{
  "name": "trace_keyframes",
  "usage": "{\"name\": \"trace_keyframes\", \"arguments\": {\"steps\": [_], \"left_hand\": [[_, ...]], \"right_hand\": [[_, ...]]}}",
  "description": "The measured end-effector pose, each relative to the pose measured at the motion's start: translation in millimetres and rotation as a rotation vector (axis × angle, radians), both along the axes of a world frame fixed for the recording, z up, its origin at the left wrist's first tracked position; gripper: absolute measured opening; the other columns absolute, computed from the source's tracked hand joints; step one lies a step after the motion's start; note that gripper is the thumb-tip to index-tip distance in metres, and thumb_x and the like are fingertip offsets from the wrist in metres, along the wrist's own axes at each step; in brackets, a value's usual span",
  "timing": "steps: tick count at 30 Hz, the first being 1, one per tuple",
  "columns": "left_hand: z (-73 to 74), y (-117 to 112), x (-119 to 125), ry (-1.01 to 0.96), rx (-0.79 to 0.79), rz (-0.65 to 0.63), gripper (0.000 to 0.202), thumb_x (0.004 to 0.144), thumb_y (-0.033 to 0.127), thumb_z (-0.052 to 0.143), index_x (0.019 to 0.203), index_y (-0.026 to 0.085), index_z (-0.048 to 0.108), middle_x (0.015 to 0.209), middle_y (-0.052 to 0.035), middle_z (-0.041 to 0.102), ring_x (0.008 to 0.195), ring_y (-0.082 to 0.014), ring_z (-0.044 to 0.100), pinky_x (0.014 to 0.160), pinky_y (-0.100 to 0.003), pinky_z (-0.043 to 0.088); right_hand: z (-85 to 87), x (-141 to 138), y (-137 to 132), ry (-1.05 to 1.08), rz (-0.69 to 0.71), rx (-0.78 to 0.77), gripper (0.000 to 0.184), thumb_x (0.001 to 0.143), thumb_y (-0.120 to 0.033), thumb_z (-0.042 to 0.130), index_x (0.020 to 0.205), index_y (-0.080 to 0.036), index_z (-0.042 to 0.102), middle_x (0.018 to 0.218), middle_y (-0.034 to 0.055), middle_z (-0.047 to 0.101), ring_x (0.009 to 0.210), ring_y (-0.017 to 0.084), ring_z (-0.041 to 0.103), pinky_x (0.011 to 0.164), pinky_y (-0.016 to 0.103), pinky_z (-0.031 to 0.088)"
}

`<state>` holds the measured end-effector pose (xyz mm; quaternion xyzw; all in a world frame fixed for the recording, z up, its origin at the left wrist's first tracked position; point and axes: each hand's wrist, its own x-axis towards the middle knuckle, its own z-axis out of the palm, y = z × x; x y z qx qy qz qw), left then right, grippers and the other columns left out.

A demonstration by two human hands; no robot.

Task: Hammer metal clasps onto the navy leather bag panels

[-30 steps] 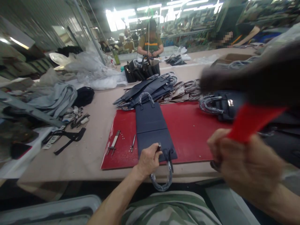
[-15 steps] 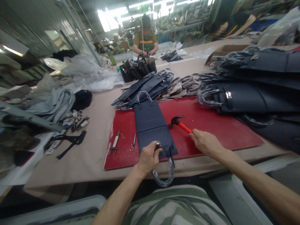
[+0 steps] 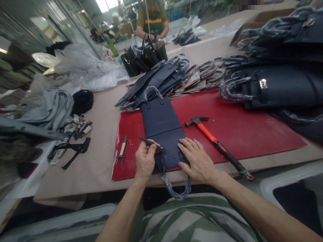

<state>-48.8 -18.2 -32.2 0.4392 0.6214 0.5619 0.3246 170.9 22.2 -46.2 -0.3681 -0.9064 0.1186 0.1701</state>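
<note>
A navy leather bag panel lies lengthwise, a plastic-wrapped handle at each end. The near handle hangs past the table's front edge. My left hand is closed on a slim dark metal punch, tilted sideways above the panel's near left part. Open and palm down, my right hand rests on the panel's near right side, by the base of that handle. To its right lies a claw hammer with an orange and black handle, apart from both hands. My left fingers partly cover the punch.
Under the panel is a red board. A fork-ended metal tool and tiny light bits lie on its left. Navy panels are piled behind, with larger stacks at right. A person works across the table. Black straps lie left.
My right hand has let go of the hammer, now lying on the board, and moved left onto the panel. My left hand has moved left, its punch now tilted sideways. The view has shifted downward.
</note>
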Motion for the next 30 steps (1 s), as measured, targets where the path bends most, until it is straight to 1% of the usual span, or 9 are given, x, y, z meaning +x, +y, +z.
{"name": "trace_keyframes", "arguments": {"steps": [2,5,8,12,17,22,26,28,30], "left_hand": [[7.6,2.9,-27.2,0.12,-0.078,0.089,0.029,0.092,0.039,0.057,0.109,0.017,0.057,0.089,-0.0057,0.072,0.079,-0.0189,0.071,0.076,-0.033,0.06],[16.4,6.4,-66.1,0.57,-0.298,0.172,0.023,0.091,0.032,0.055,0.105,0.017,0.064,0.088,-0.0077,0.072,0.08,-0.0229,0.07,0.075,-0.034,0.056],[19.6,9.7,-87.2,0.96,-0.527,0.161,0.02,0.09,0.026,0.054,0.1,0.016,0.068,0.091,-0.0133,0.072,0.087,-0.0306,0.07,0.078,-0.04,0.053],[21.5,13.0,-93.5,1.139,-0.489,0.138,0.022,0.091,0.02,0.053,0.106,0.015,0.069,0.107,-0.0154,0.071,0.097,-0.0301,0.068,0.083,-0.039,0.052],[32.5,11.8,-86.8,1.166,-0.511,0.173,0.021,0.095,0.023,0.052,0.091,0.019,0.071,0.098,-0.0092,0.072,0.09,-0.0245,0.068,0.078,-0.033,0.05],[35.0,17.4,-62.2,1.108,-0.639,-0.043,0.025,0.093,0.038,0.059,0.085,0.02,0.073,0.089,-0.0099,0.074,0.091,-0.0263,0.07,0.081,-0.034,0.049],[31.1,28.9,-59.9,1.057,-0.77,-0.099,0.024,0.088,0.033,0.063,0.07,0.018,0.068,0.082,-0.0147,0.074,0.09,-0.0317,0.071,0.077,-0.037,0.049],[31.0,30.8,-66.0,0.951,-0.747,-0.115,0.025,0.086,0.029,0.061,0.064,0.018,0.063,0.074,-0.0135,0.072,0.082,-0.0303,0.072,0.073,-0.035,0.05],[32.5,28.0,-70.3,0.677,-0.677,-0.098,0.024,0.087,0.03,0.058,0.066,0.018,0.058,0.06,-0.0082,0.067,0.064,-0.0253,0.069,0.061,-0.032,0.049]], "right_hand": [[2.1,0.9,1.2,-0.007,-0.004,-0.001,0.062,0.086,-0.036,0.061,0.14,-0.007,0.052,0.152,0.0197,0.044,0.142,0.037,0.036,0.117,0.057,0.028],[2.1,0.5,1.4,-0.016,-0.008,0.003,0.063,0.086,-0.037,0.061,0.141,-0.007,0.051,0.153,0.02,0.043,0.142,0.037,0.035,0.118,0.057,0.028],[-1.1,0.3,1.7,-0.017,0.003,0.025,0.061,0.088,-0.036,0.059,0.141,-0.007,0.051,0.152,0.0191,0.043,0.143,0.036,0.034,0.118,0.057,0.028],[-7.1,1.1,4.2,0.007,0.012,0.092,0.057,0.089,-0.036,0.055,0.139,-0.008,0.052,0.151,0.0193,0.045,0.141,0.037,0.037,0.115,0.058,0.032],[-13.7,0.6,8.1,0.027,0.016,0.164,0.054,0.091,-0.037,0.052,0.138,-0.01,0.052,0.149,0.0185,0.046,0.138,0.037,0.04,0.112,0.058,0.035],[-12.8,-0.5,7.1,0.002,0.006,0.156,0.053,0.092,-0.036,0.05,0.138,-0.01,0.052,0.15,0.0182,0.046,0.139,0.037,0.039,0.113,0.057,0.035],[-8.6,-0.8,4.9,-0.031,0.002,0.102,0.056,0.09,-0.036,0.054,0.139,-0.009,0.052,0.151,0.0182,0.044,0.141,0.036,0.036,0.116,0.056,0.031],[-7.0,-0.9,4.0,-0.036,-0.006,0.077,0.057,0.089,-0.036,0.056,0.139,-0.009,0.052,0.152,0.0181,0.043,0.141,0.036,0.036,0.117,0.056,0.03],[-6.0,-1.0,3.4,-0.029,-0.01,0.062,0.058,0.089,-0.036,0.057,0.14,-0.009,0.052,0.152,0.0182,0.043,0.141,0.036,0.035,0.117,0.055,0.029]]}}
